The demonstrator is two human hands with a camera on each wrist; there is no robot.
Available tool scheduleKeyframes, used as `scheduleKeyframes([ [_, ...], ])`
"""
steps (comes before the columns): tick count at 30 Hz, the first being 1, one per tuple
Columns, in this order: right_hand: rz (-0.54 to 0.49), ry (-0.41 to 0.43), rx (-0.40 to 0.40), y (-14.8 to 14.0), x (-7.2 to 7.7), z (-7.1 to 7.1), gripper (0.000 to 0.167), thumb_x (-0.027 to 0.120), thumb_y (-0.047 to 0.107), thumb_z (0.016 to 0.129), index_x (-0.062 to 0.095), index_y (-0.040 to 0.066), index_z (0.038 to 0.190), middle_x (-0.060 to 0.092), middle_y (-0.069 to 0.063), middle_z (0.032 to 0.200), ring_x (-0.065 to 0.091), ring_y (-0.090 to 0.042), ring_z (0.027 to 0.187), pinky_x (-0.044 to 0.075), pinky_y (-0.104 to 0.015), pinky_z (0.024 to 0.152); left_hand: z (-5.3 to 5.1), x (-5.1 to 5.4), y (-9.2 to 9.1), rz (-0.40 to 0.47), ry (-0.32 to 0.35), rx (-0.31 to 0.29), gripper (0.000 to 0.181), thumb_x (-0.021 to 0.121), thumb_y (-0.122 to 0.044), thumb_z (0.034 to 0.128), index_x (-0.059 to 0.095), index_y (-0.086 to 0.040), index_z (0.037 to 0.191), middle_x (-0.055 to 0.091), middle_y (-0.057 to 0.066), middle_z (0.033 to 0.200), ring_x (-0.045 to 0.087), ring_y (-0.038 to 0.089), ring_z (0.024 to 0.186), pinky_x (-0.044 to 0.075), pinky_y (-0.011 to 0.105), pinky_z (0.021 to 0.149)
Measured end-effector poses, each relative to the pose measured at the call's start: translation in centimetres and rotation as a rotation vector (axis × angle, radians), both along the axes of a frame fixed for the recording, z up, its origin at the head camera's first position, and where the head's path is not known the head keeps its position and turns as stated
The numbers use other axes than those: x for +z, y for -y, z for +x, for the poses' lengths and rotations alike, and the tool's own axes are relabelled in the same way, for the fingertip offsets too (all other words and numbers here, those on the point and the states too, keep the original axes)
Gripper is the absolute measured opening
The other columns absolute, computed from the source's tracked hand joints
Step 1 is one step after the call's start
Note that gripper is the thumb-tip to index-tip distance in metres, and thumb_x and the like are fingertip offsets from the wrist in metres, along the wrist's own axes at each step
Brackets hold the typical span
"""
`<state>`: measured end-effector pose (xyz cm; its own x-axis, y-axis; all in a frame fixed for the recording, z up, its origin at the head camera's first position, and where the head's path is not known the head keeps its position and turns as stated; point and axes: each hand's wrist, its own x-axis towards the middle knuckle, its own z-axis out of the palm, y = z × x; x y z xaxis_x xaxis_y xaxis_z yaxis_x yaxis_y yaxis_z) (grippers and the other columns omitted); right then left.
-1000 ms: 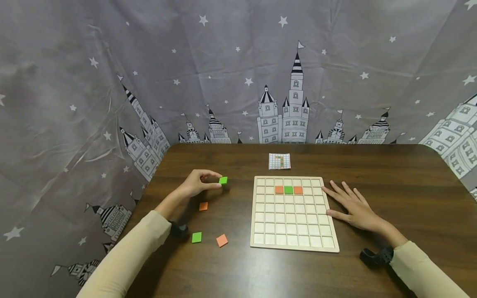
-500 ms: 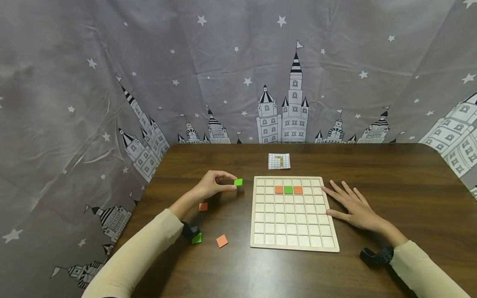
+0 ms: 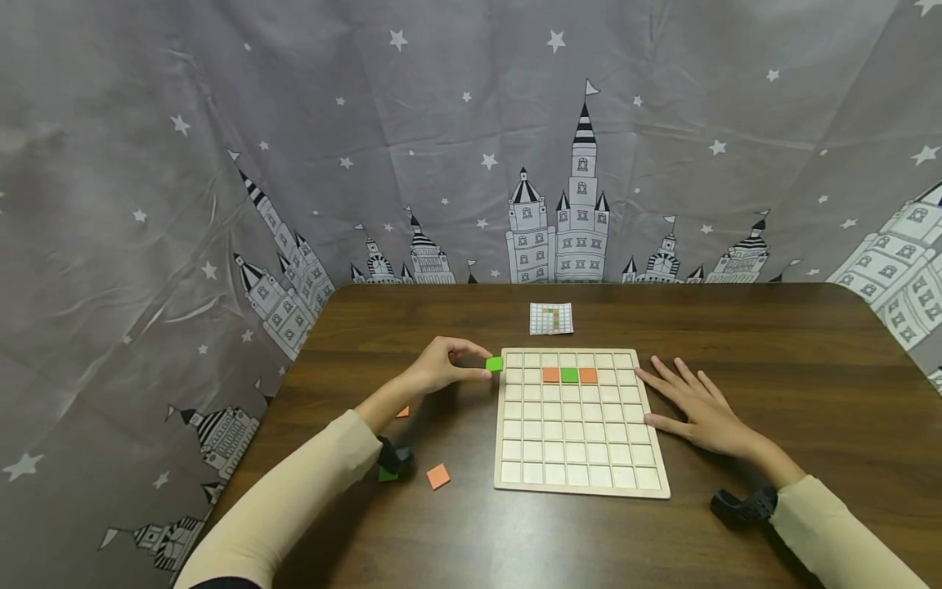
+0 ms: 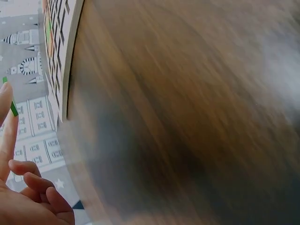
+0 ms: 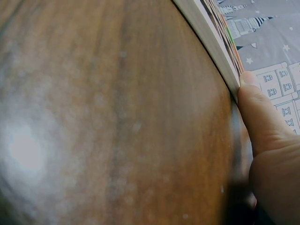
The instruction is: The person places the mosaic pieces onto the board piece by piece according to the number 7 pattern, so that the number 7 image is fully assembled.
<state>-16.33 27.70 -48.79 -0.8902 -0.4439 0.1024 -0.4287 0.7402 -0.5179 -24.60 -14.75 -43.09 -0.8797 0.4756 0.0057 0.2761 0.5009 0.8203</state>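
Between thumb and fingertips, the left hand (image 3: 439,365) pinches a green square tile (image 3: 494,364) at the upper left corner of a pale wooden grid board (image 3: 508,442). In the left wrist view the same tile (image 4: 14,109) appears edge-on between thumb and finger. The board's second row holds an orange tile (image 3: 551,375), a green tile (image 3: 570,375) and another orange tile (image 3: 589,375) side by side. With fingers spread, the right hand (image 3: 699,409) rests at the board's right edge; in the right wrist view its thumb (image 5: 258,108) touches that edge.
Left of the board lie a loose orange tile (image 3: 437,476), a green tile (image 3: 388,474) partly behind the left wrist camera, and an orange tile (image 3: 403,411) mostly hidden by the forearm. A small printed grid card (image 3: 550,319) lies behind the board. A castle-print curtain (image 3: 441,123) hangs beyond the table.
The left hand has carried the green tile rightward from the table's left part to the board's edge. Its forearm now covers more of the loose tiles. The right hand has stayed still.
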Motion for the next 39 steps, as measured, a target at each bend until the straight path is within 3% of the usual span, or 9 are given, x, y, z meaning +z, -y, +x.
scheduleKeyframes([
  [3,-0.005,0.002,0.001,0.0,0.0,0.0,0.071,0.065,0.038,0.097,0.031,0.022,0.158,0.020,-0.023,0.161,0.007,-0.052,0.145,0.002,-0.069,0.109,0.1,0.0,-0.7,0.011,-0.007,-0.015,0.028,0.083,-0.011,0.0828,0.076,-0.004,0.109,0.072,0.012,0.107,0.049,0.031,0.089,0.035,0.034,0.075],
  [7,-0.008,0.010,0.002,-0.1,0.0,0.0,0.071,0.064,0.038,0.097,0.031,0.022,0.158,0.019,-0.022,0.162,0.007,-0.051,0.145,0.001,-0.068,0.110,0.2,0.2,-1.6,0.019,-0.007,-0.024,0.028,0.083,-0.012,0.0822,0.076,-0.004,0.109,0.072,0.012,0.107,0.044,0.030,0.084,0.032,0.033,0.072],
  [13,-0.007,0.010,0.002,-0.1,0.1,0.0,0.072,0.065,0.038,0.097,0.030,0.022,0.158,0.019,-0.022,0.162,0.007,-0.052,0.145,0.001,-0.068,0.110,0.5,0.5,-3.1,0.024,0.020,-0.027,0.029,0.083,-0.014,0.0826,0.077,-0.006,0.110,0.071,0.007,0.112,0.049,0.029,0.094,0.037,0.033,0.078],
  [17,-0.008,0.000,0.002,0.0,0.1,0.0,0.071,0.065,0.037,0.097,0.031,0.022,0.158,0.020,-0.023,0.161,0.008,-0.052,0.145,0.002,-0.069,0.110,0.7,0.6,-4.1,0.034,0.035,-0.034,0.029,0.084,-0.014,0.0822,0.077,-0.006,0.109,0.065,0.011,0.096,0.041,0.029,0.084,0.032,0.032,0.072],
  [20,-0.010,0.000,0.003,0.0,0.1,0.0,0.071,0.065,0.037,0.097,0.031,0.022,0.158,0.020,-0.024,0.161,0.008,-0.053,0.145,0.002,-0.069,0.109,0.8,0.8,-4.8,0.027,0.046,-0.036,0.030,0.084,-0.014,0.0814,0.077,-0.006,0.109,0.046,0.014,0.075,0.035,0.023,0.071,0.030,0.029,0.065],
  [23,-0.009,0.000,0.005,0.0,0.0,0.0,0.072,0.065,0.037,0.097,0.031,0.022,0.158,0.020,-0.023,0.161,0.008,-0.053,0.145,0.002,-0.069,0.109,0.9,1.0,-5.6,0.022,0.056,-0.038,0.030,0.085,-0.014,0.0811,0.077,-0.006,0.109,0.039,0.014,0.071,0.031,0.020,0.065,0.029,0.027,0.061],
  [27,-0.007,-0.001,0.004,0.0,-0.1,-0.1,0.072,0.065,0.037,0.097,0.031,0.023,0.158,0.020,-0.023,0.161,0.008,-0.052,0.145,0.002,-0.069,0.109,0.9,1.0,-6.4,0.013,0.062,-0.037,0.029,0.085,-0.017,0.0809,0.078,-0.008,0.108,0.063,0.010,0.095,0.041,0.023,0.076,0.033,0.028,0.067],
  [31,-0.008,0.006,0.001,-0.1,-0.1,-0.1,0.072,0.065,0.038,0.097,0.031,0.022,0.158,0.019,-0.023,0.161,0.007,-0.052,0.145,0.002,-0.069,0.109,0.8,0.8,-7.3,0.006,0.077,-0.035,0.029,0.085,-0.018,0.0813,0.078,-0.011,0.108,0.068,0.003,0.119,0.047,0.029,0.099,0.037,0.032,0.081],
  [39,-0.003,0.018,-0.004,0.0,0.0,-0.1,0.072,0.064,0.039,0.097,0.031,0.021,0.158,0.019,-0.023,0.161,0.007,-0.052,0.145,0.001,-0.069,0.110,0.7,0.6,-9.2,-0.003,0.118,-0.041,0.028,0.086,-0.021,0.0803,0.079,-0.013,0.106,0.067,-0.002,0.123,0.050,0.028,0.114,0.040,0.040,0.096],
])
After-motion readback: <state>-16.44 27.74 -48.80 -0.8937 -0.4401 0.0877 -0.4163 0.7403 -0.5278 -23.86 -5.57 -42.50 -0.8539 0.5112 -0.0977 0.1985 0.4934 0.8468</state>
